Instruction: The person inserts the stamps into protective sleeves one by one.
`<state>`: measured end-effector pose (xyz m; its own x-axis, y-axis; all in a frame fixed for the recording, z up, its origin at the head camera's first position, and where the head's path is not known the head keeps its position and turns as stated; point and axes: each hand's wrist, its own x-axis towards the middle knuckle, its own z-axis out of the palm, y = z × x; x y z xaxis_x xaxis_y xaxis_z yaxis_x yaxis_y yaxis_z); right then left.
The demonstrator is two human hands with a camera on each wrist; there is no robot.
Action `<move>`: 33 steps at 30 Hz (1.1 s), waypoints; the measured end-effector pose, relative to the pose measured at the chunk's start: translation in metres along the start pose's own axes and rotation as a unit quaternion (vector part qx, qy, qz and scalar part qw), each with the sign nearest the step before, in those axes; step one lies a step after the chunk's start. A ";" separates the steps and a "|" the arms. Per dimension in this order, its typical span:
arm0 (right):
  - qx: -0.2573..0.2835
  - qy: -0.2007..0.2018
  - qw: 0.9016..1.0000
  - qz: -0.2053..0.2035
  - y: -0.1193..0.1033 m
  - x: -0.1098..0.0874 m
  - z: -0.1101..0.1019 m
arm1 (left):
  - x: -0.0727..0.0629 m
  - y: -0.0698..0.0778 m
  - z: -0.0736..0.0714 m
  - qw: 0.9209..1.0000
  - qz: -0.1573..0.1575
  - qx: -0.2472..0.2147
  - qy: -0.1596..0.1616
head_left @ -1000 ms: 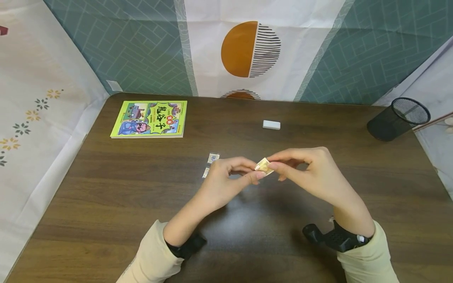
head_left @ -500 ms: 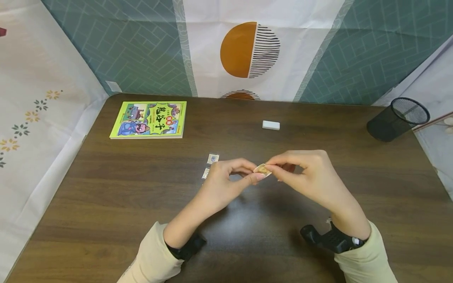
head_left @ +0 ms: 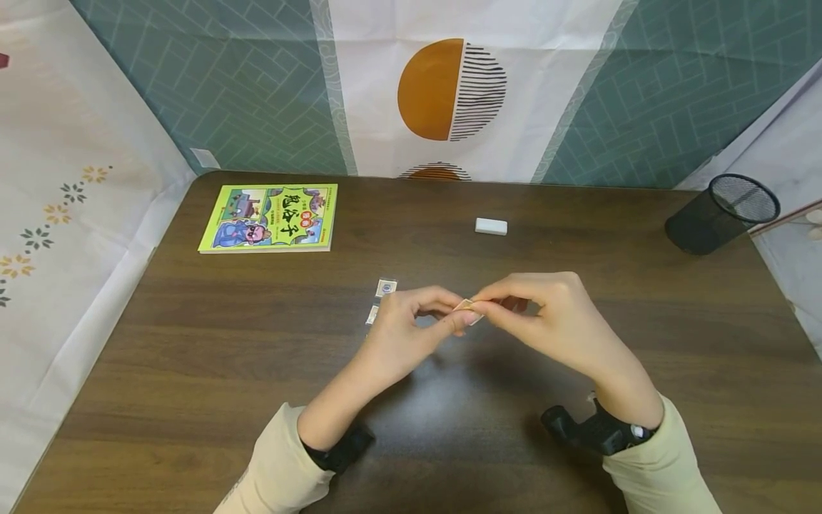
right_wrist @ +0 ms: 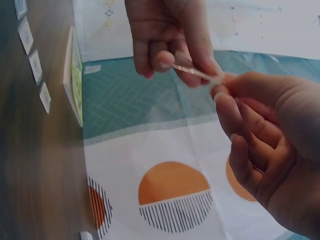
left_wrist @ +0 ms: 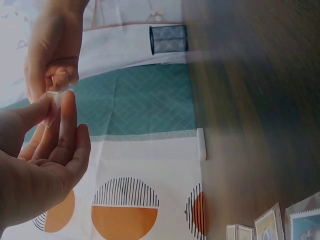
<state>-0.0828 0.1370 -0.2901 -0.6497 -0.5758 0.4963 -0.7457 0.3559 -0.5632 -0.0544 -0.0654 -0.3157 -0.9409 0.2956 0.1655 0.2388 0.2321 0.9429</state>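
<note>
Over the middle of the table, both hands hold one small stamp (head_left: 464, 305) in what looks like a clear sleeve. The left hand (head_left: 407, 328) pinches one side between thumb and fingers. At the opposite side, the right hand (head_left: 565, 325) pinches an edge with thumb and forefinger. From the right wrist the stamp (right_wrist: 187, 71) shows nearly edge-on, its face hidden. The left wrist view catches the clear sleeve (left_wrist: 53, 112) between the fingertips. Several other sleeved stamps (left_wrist: 267, 228) lie in a row on the table; in the head view the left hand partly covers this row (head_left: 386, 288).
A yellow-green illustrated book (head_left: 270, 218) lies at the back left of the brown wooden table (head_left: 193, 357). A white block like an eraser (head_left: 491, 226) sits near the back middle. The black mesh pen holder (head_left: 696, 225) stands at the back right, by the hanging cloth (head_left: 578, 86).
The right hand has shifted left, closer to the left hand. The stamp has turned and its face is now mostly covered by fingers. The left hand has stayed almost still.
</note>
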 end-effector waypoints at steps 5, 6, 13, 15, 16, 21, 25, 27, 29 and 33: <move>0.051 0.003 0.999 0.003 0.003 -0.002 -0.008 | 0.001 0.000 0.000 1.000 -0.006 -0.011 0.001; 0.058 0.000 0.998 0.002 0.003 -0.002 -0.010 | 0.001 0.001 0.000 1.000 -0.006 -0.012 0.000; 0.096 -0.039 0.995 0.002 0.003 -0.002 -0.011 | 0.001 0.002 0.000 1.000 -0.006 -0.015 -0.008; 0.100 -0.042 0.994 0.000 0.003 -0.002 -0.010 | 0.000 0.002 0.000 1.000 -0.005 -0.015 -0.010; 0.103 -0.043 0.994 -0.002 0.003 -0.002 -0.010 | 0.000 0.002 0.000 1.000 -0.003 -0.015 -0.010; 0.115 -0.043 0.992 -0.028 0.002 -0.002 -0.008 | 0.000 0.002 0.000 1.000 0.007 -0.009 -0.013; 0.107 -0.035 0.992 -0.054 0.002 -0.002 -0.008 | -0.001 0.002 0.000 1.000 0.012 -0.007 -0.014; 0.102 -0.033 0.993 -0.051 0.002 -0.003 -0.009 | -0.001 0.002 -0.001 1.000 0.013 -0.009 -0.012; 0.101 -0.036 0.993 -0.043 0.002 -0.003 -0.010 | -0.001 0.002 -0.001 1.000 0.015 -0.010 -0.010; 0.102 -0.055 0.993 -0.028 0.002 -0.004 -0.009 | -0.001 0.002 -0.002 1.000 0.011 0.001 -0.004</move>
<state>-0.0834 0.1467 -0.2868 -0.5800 -0.6712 0.4617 -0.7273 0.1713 -0.6646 -0.0534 -0.0668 -0.3133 -0.9331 0.3087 0.1846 0.2608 0.2274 0.9382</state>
